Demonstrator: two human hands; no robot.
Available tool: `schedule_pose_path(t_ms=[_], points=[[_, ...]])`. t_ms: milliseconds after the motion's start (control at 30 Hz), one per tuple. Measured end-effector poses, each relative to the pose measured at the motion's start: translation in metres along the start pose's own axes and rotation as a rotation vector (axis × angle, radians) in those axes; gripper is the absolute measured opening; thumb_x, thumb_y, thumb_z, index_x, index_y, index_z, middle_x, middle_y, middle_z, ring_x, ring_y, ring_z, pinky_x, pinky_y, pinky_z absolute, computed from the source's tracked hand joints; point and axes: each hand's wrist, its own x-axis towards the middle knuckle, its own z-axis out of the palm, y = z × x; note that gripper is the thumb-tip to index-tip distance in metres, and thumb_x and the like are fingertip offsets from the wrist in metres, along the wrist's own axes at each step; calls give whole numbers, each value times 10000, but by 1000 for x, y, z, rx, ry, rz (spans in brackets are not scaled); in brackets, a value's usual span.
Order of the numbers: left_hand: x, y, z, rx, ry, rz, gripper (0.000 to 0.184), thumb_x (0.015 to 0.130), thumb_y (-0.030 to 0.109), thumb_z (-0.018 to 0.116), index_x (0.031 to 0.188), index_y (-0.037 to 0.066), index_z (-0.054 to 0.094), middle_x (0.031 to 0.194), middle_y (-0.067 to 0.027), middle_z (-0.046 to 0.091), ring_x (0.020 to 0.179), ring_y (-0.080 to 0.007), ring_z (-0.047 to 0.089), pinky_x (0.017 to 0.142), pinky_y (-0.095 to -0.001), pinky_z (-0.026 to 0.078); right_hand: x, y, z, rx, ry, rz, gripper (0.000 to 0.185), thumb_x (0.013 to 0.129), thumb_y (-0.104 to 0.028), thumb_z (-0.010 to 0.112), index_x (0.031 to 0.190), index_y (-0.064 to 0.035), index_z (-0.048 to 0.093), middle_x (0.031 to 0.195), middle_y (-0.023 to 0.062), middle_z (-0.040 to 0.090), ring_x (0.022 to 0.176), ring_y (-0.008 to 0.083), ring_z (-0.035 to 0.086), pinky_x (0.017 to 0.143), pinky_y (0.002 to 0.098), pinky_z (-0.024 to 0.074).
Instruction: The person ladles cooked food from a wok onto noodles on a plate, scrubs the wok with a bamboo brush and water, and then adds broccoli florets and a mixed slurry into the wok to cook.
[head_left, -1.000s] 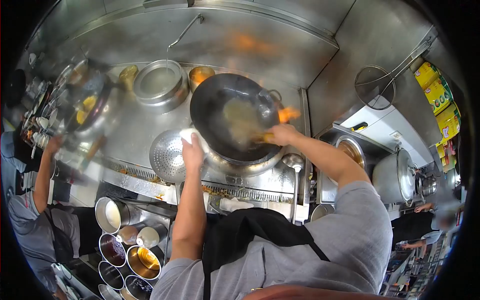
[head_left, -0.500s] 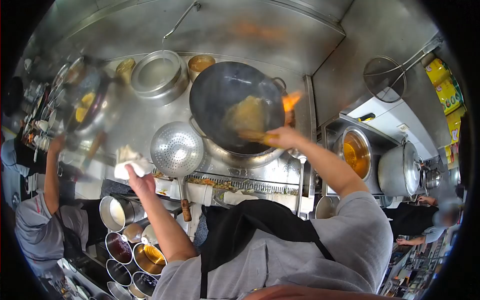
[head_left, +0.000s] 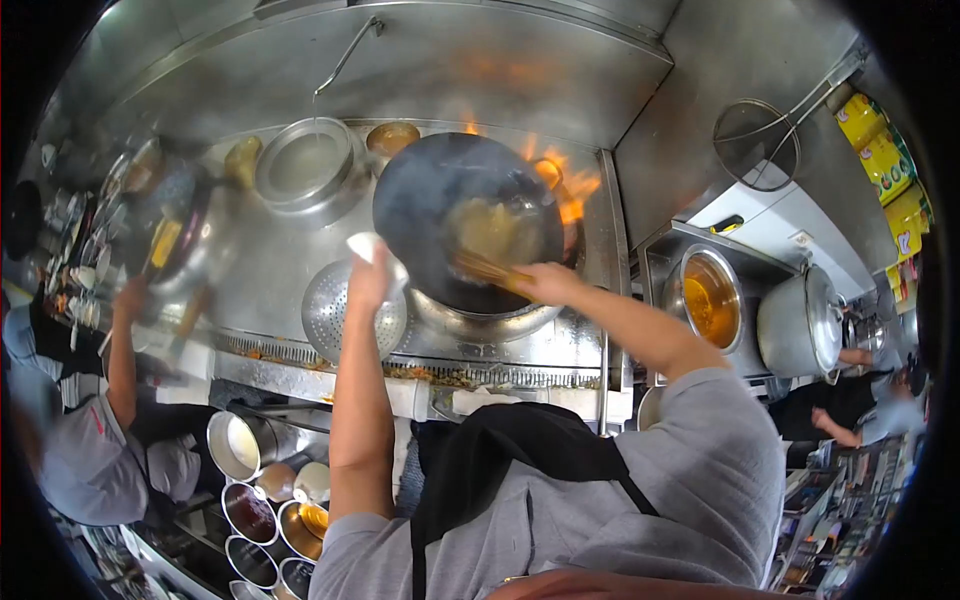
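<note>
My right hand (head_left: 548, 283) is closed around a bamboo wok brush (head_left: 484, 267), with the brush's far end down inside the black wok (head_left: 425, 185). Yellowish, cloudy liquid (head_left: 495, 232) lies in the wok's bowl. A folded white cloth (head_left: 364, 246) is gripped in my left hand (head_left: 367, 285), at the wok's left rim; whether it has hold of the wok's handle is hidden. Below that hand lies a perforated metal strainer (head_left: 325, 312), partly covered by my forearm. Flames (head_left: 572, 190) rise behind and to the right of the wok.
A metal pot (head_left: 303, 165) sits under a thin running tap (head_left: 345, 58) at the back. On the right stand a pan of amber liquid (head_left: 712, 305) and a lidded pot (head_left: 797, 325). Another person (head_left: 90, 450) works at the wok on the left.
My left hand has moved right and up with the cloth, from left of the strainer to the wok's rim. The wok has tilted, and flames around it have grown. The brush has shifted slightly left.
</note>
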Motion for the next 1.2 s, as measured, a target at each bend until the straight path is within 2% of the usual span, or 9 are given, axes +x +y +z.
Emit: schedule_pose_path(t_ms=[67, 233, 400, 467, 667, 767, 967, 1133, 1200], points=[[13, -11, 12, 394, -38, -52, 827, 811, 568, 582, 1298, -79, 413, 1151, -283, 590, 1103, -379, 577, 965, -398, 418, -16, 50, -33, -65, -103, 40, 517, 869, -523, 475, 1314, -266, 533, 1196, 122, 622, 1081, 329, 599, 916, 439, 477], [-23, 5, 25, 4, -12, -145, 764, 722, 359, 773, 1255, -75, 437, 1106, -226, 616, 994, -295, 621, 877, -365, 478, 59, 55, -117, -243, 234, 237, 392, 895, -463, 493, 1228, -272, 576, 1011, 108, 684, 938, 288, 658, 785, 461, 516], [-36, 0, 61, -290, 163, -215, 648, 722, 258, 753, 1207, -69, 473, 1065, -202, 626, 962, -291, 620, 863, -374, 477, 117, -42, 9, 59, 308, 84, 494, 916, -438, 482, 1374, -260, 430, 1006, 162, 667, 923, 369, 645, 810, 500, 499], [-38, 7, 60, 65, 238, -212, 588, 700, 175, 692, 1194, -62, 479, 1080, -231, 624, 997, -345, 614, 893, -395, 465, 117, -43, 37, 33, 416, -57, 526, 919, -467, 467, 1409, -290, 397, 960, 188, 676, 903, 388, 646, 798, 515, 497], [-51, 21, 47, 173, 154, -184, 541, 683, 161, 638, 1161, -52, 503, 1084, -255, 621, 1034, -377, 605, 904, -408, 458, 148, -45, 21, 404, 464, 430, 434, 921, -454, 478, 1261, -193, 543, 945, 199, 668, 866, 381, 644, 747, 489, 490], [-41, 24, 35, 80, 54, -148, 488, 674, 131, 629, 1114, -51, 524, 1023, -215, 640, 953, -325, 638, 830, -389, 488, 116, -61, 64, 419, 358, -36, 470, 907, -373, 535, 1309, -129, 524, 1096, 204, 642, 905, 373, 632, 817, 456, 483], [-12, 22, 19, 110, -40, -107, 353, 717, 165, 608, 998, -47, 584, 900, -171, 664, 843, -269, 649, 731, -380, 499, 3, 28, -37, 81, -315, -84, 559, 881, -493, 557, 1325, -154, 535, 1289, 151, 568, 1173, 316, 552, 1030, 386, 393], [-29, 13, 22, 14, -122, -155, 464, 831, 306, 613, 1114, -58, 559, 998, -202, 657, 925, -289, 643, 814, -386, 485, 93, 38, -34, 24, 120, 178, 468, 899, -523, 457, 1174, -187, 634, 1152, 141, 642, 1051, 308, 615, 876, 424, 476], [-48, 10, 27, 78, 105, -141, 603, 875, 398, 594, 1239, -67, 471, 1103, -229, 622, 1019, -321, 614, 899, -392, 453, 108, -2, -2, 231, 145, 274, 477, 910, -533, 410, 1194, -205, 608, 1075, 127, 669, 970, 302, 638, 815, 424, 488]])
